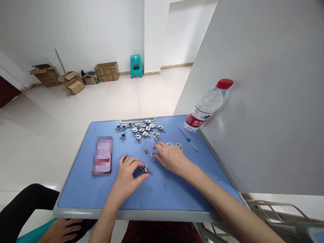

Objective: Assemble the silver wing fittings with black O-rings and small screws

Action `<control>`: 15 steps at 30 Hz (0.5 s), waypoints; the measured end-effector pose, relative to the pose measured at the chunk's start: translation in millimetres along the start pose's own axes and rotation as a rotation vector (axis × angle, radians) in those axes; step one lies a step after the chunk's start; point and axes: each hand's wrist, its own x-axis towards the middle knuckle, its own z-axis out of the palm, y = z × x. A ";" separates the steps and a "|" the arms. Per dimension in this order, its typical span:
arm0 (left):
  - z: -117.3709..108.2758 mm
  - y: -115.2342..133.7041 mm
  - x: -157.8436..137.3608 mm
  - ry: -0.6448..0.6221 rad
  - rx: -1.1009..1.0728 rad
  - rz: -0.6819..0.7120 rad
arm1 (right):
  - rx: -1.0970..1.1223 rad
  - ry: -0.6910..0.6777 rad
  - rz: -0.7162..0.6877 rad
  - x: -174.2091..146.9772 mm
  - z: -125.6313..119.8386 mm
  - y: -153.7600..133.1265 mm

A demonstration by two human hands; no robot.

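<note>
My left hand (129, 173) rests on the blue table, thumb and index finger closed around a small round metal fitting (145, 170) with thin stems. To its right, my right hand (168, 156) has its fingertips at a small flat gasket-like plate (152, 154); the fingers partly cover it. Several more flat plates (178, 145) lie just beyond that hand. A cluster of tiny metal balls or nuts (146, 151) sits between the two hands. Toward the table's far edge is a pile of silvery metal fittings (145, 129), with a few dark-centred fittings (123, 127) at its left.
A phone (103, 155) lies on the table's left side. On the right are a blue-handled screwdriver (191, 144) and a red-capped water bottle (206, 106) against the grey partition (265, 101). Another person's hand (62, 231) shows at lower left. Cardboard boxes (107, 72) and a green stool (136, 66) stand beyond.
</note>
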 end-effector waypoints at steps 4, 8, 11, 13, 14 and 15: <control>-1.4 -1.6 -0.6 0.060 -0.012 -0.013 | 0.038 -0.009 0.052 2.9 0.6 -2.4; -3.6 -4.4 -1.0 0.152 -0.041 -0.046 | 0.091 -0.025 0.079 6.6 4.1 -2.3; -4.8 -5.3 -0.6 0.214 -0.053 -0.043 | 0.137 -0.038 0.094 7.7 5.3 0.1; -5.1 -5.3 -0.2 0.245 -0.057 -0.034 | 0.166 -0.044 0.105 7.5 5.8 1.4; -5.1 -5.2 0.0 0.257 -0.060 -0.032 | 0.180 -0.043 0.109 7.2 6.0 1.8; -5.0 -5.1 0.0 0.268 -0.062 -0.030 | 0.193 -0.041 0.111 6.6 6.2 2.0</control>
